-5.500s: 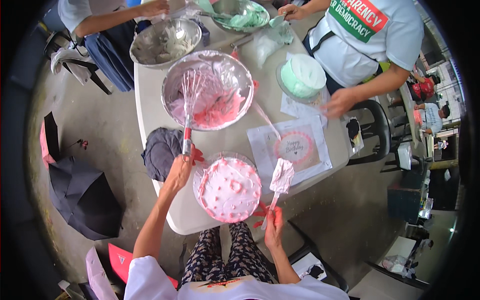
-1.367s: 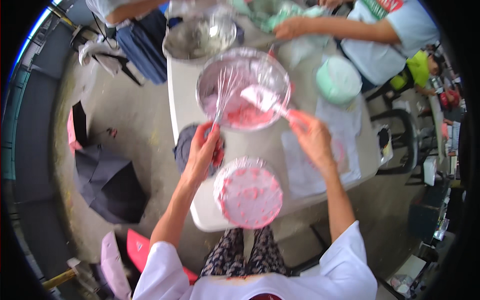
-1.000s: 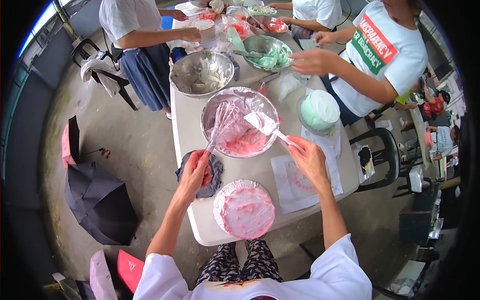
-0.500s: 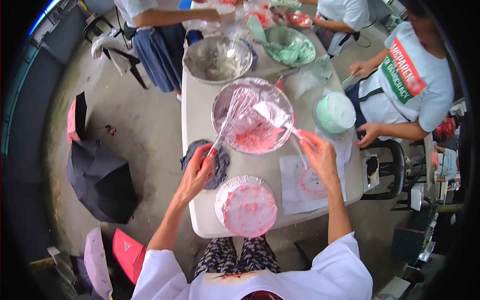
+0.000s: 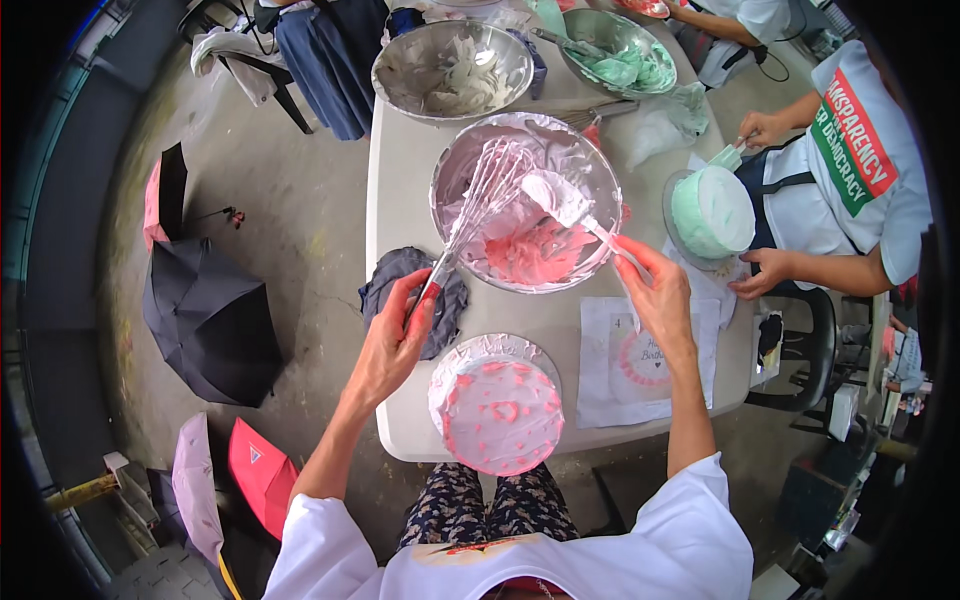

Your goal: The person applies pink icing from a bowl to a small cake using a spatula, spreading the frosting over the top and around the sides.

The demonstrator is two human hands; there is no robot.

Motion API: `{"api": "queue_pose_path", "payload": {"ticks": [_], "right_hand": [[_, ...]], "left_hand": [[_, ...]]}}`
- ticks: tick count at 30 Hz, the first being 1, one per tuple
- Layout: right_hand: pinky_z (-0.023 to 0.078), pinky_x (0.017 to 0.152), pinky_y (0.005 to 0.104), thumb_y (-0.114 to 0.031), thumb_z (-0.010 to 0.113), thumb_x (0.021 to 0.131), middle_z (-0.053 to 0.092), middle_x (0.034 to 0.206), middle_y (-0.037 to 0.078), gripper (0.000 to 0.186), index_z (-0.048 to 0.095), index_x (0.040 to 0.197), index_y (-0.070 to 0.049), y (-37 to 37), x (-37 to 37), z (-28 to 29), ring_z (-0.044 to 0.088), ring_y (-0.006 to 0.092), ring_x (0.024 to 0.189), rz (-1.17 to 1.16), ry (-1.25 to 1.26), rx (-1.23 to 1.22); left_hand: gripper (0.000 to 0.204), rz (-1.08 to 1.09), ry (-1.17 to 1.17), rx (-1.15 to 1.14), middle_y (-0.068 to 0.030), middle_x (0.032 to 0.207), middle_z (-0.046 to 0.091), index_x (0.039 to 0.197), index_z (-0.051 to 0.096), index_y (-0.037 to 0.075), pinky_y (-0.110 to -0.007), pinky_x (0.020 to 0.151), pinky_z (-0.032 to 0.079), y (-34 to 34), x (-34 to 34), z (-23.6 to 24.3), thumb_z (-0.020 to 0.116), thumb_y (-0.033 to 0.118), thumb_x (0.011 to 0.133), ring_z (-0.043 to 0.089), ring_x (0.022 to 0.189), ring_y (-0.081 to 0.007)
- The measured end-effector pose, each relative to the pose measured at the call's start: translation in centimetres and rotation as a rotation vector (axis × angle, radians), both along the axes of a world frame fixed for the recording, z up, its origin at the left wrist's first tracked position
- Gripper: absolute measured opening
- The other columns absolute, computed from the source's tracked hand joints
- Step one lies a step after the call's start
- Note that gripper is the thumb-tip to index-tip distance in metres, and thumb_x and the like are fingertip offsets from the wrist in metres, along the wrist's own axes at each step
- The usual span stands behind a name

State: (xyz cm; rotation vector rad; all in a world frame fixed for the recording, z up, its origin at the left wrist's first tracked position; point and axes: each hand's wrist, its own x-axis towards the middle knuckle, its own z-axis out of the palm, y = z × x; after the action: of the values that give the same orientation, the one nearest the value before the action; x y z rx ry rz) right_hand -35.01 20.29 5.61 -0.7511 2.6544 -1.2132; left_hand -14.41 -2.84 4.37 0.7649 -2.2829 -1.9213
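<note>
My left hand (image 5: 400,340) is closed on the handle of a wire whisk (image 5: 490,190), its wires coated in pale pink cream. A spatula (image 5: 556,198) with a cream-covered blade is gripped in my right hand (image 5: 655,300). Both tools tilt inward over a metal mixing bowl (image 5: 440,225), which holds pale and deeper pink cream. Nearest me at the table edge sits a round cake (image 5: 503,420), frosted pale pink with darker pink dabs, on a silvery round board (image 5: 505,348). Neither hand touches the cake.
A dark crumpled cloth (image 5: 375,305) lies left of the bowl; a paper sheet with a printed round cake design (image 5: 600,385) is at right. Beyond stand bowls of whitish (image 5: 385,85) and green cream (image 5: 668,85). A co-worker at right handles a green cake (image 5: 712,215).
The spatula blade has shifted slightly toward the whisk, over the bowl. My view has moved, so the table things appear larger. The co-worker's spatula is now beside the green cake.
</note>
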Motion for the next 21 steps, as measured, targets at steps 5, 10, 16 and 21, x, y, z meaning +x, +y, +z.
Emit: {"api": "queue_pose_path", "payload": {"ticks": [5, 10, 16, 21], "right_hand": [[0.046, 0.065, 0.0327, -0.015, 0.061, 0.083, 0.066, 0.09, 0.008, 0.022, 0.065, 0.104, -0.01, -1.1, 0.0, -0.7, 0.062, 0.0251, 0.073, 0.031, 0.076, 0.006], [0.044, 0.061, 0.0336, -0.014, 0.061, 0.083, 0.064, 0.085, 0.008, 0.02, 0.065, 0.102, -0.01, -1.7, 0.1, -1.4, 0.058, 0.0247, 0.065, 0.043, 0.101, 0.01], [0.044, 0.063, 0.0353, -0.013, 0.061, 0.082, 0.064, 0.087, 0.01, 0.02, 0.065, 0.102, -0.009, -2.1, 0.1, -1.9, 0.06, 0.0276, 0.069, 0.045, 0.135, 0.013], [0.045, 0.065, 0.0363, -0.014, 0.061, 0.082, 0.064, 0.088, 0.011, 0.02, 0.065, 0.101, -0.009, -2.4, -0.1, -0.5, 0.061, 0.029, 0.072, 0.053, 0.173, 0.071]], "left_hand": [[0.037, -0.014, 0.018, -0.239, -0.0086, 0.076, 0.056, 0.127, 0.036, 0.002, -0.031, 0.059, 0.042, 1.2, -0.2, 0.3, 0.045, 0.013, 0.093, 0.051, 0.061, -0.0176], [0.042, -0.06, 0.011, -0.394, -0.0145, 0.085, 0.061, 0.129, 0.035, 0.003, -0.036, 0.063, 0.046, 2.5, -0.4, 0.0, 0.049, 0.009, 0.09, 0.06, 0.069, -0.0285], [0.049, -0.101, 0.073, -0.592, -0.0158, 0.091, 0.062, 0.131, 0.034, 0.004, -0.039, 0.063, 0.048, 3.1, 0.0, -1.0, 0.053, 0.006, 0.086, 0.061, 0.074, -0.0323], [0.053, -0.173, 0.164, -0.823, -0.016, 0.094, 0.061, 0.131, 0.035, 0.003, -0.039, 0.063, 0.049, 3.1, -0.3, -1.9, 0.056, 0.005, 0.082, 0.062, 0.078, -0.0309]]}}
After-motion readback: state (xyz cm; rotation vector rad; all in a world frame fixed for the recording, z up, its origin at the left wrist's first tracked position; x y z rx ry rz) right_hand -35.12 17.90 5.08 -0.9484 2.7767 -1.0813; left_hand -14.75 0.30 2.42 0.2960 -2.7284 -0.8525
